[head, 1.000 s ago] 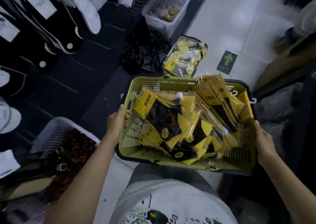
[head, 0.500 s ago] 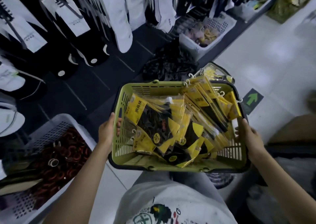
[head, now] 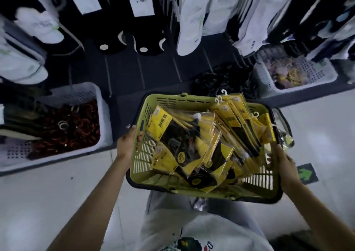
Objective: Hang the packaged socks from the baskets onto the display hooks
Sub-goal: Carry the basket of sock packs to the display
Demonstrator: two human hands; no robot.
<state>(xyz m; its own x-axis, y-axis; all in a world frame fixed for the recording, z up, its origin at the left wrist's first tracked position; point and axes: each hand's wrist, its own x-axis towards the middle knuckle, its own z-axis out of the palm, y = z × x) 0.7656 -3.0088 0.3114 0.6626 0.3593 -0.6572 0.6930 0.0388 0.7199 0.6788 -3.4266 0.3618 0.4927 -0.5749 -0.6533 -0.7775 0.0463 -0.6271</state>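
Note:
I hold a green plastic basket (head: 169, 100) in front of my body, raised above the floor. It is full of packaged socks (head: 184, 141) in clear bags with yellow cards and white hooks. My left hand (head: 128, 143) grips the basket's left rim, fingers curled over the edge. My right hand (head: 284, 162) grips the right rim. Above the basket, white and black socks (head: 189, 20) hang in rows on the display wall.
A white basket (head: 100, 105) with dark red items sits on the low ledge at the left. Another white basket (head: 272, 89) with mixed items stands at the right. A black bundle (head: 211, 81) lies between them. A green arrow sticker (head: 307, 174) marks the floor.
I have turned with the basket toward the display wall; the hanging socks now fill the top of the view. Both hands keep their grip on the rims.

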